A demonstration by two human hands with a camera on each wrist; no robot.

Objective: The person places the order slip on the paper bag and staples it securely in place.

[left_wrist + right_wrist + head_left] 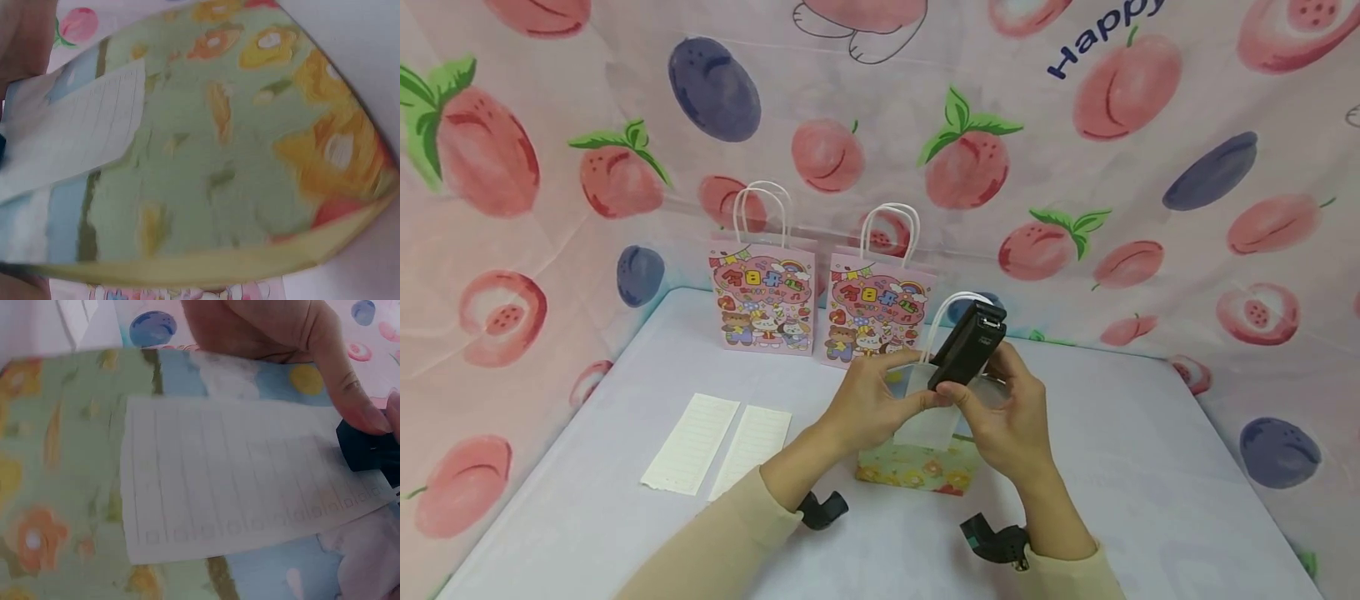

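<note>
A black stapler (968,346) slants up from the top of a floral paper bag (917,471). Its lower end lies over a ruled white paper slip (237,481), which hangs against the front of the bag. My right hand (1018,417) grips the stapler, its thumb pressing on the lower end. From the other side, my left hand (865,400) pinches the same end with its thumb, fingers behind the bag. Both thumb tips nearly meet there in the right wrist view. The fingers behind the bag are mostly hidden. White rope handles (936,321) rise behind the stapler.
Two pink cartoon paper bags (763,296) with white handles stand at the back of the white table (1150,467). Two more white paper slips (692,442) lie at the left. A fruit-print cloth (880,92) hangs behind the table.
</note>
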